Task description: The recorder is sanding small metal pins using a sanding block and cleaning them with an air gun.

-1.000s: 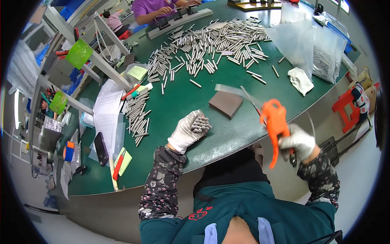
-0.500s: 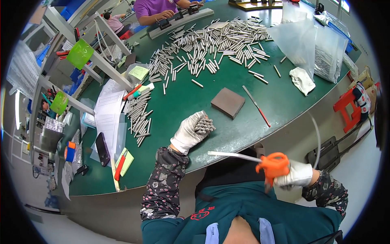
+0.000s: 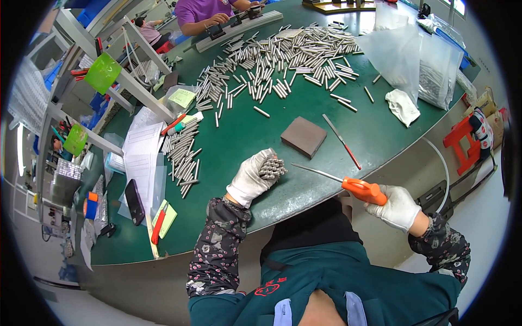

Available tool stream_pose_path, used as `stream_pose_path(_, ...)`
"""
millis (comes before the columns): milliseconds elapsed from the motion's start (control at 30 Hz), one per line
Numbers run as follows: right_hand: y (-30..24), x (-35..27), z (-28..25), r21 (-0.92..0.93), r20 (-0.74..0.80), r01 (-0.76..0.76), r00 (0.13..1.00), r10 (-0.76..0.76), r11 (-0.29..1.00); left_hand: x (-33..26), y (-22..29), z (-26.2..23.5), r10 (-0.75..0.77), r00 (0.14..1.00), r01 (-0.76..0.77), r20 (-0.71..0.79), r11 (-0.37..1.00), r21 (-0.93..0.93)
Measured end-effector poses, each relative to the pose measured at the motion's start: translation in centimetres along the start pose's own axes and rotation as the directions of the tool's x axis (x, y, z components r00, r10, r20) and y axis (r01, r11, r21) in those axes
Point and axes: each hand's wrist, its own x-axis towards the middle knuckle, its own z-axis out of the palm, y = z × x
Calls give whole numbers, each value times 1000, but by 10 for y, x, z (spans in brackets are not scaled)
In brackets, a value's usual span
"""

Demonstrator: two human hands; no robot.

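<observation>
In a white glove, my left hand [image 3: 251,178] is closed around a bundle of metal pins [image 3: 272,169], their ends turned to the right, over the near part of the green table. My right hand [image 3: 396,207], also gloved, grips an orange air blow gun [image 3: 365,190]. The gun's long thin nozzle [image 3: 318,172] points left, its tip a short way from the pin ends and apart from them. Beyond my hands lie a brown block [image 3: 304,136] and a thin file with a red handle [image 3: 342,142].
A wide heap of loose pins [image 3: 272,65] covers the far table; a smaller pile [image 3: 185,152] lies left, beside papers [image 3: 142,144] and a phone [image 3: 135,202]. A pale hose [image 3: 447,174] hangs at right. Across the table, a person in purple [image 3: 201,13] handles a rail [image 3: 239,31].
My right hand has raised the blow gun and swung its nozzle up and away from me, bringing the tip closer to the pin ends. My left hand keeps its hold, almost still.
</observation>
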Motion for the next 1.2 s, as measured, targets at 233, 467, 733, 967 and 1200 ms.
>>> stream_pose_path(233, -15, 0, -5, 99, 44, -36, 998, 32, 994, 0, 5, 1, -58, 998, 59, 9, 996, -64)
stream_pose_path(467, -20, 3, -1, 89, 67, -18, 998, 12, 996, 1, 9, 0, -85, 996, 88, 26, 991, -106)
stream_pose_path(733, -14, 13, 3, 97, 10, 35, 999, -36, 995, 1, 8, 0, -62, 998, 64, 32, 995, -79)
stream_pose_path(967, -17, 17, 5, 143, 79, 54, 995, -66, 988, 1, 8, -1, -45, 999, 46, 22, 995, -86)
stream_pose_path(1200, -12, 7, -1, 115, 81, -45, 996, 35, 992, 1, 8, 0, -76, 997, 78, 17, 980, -185)
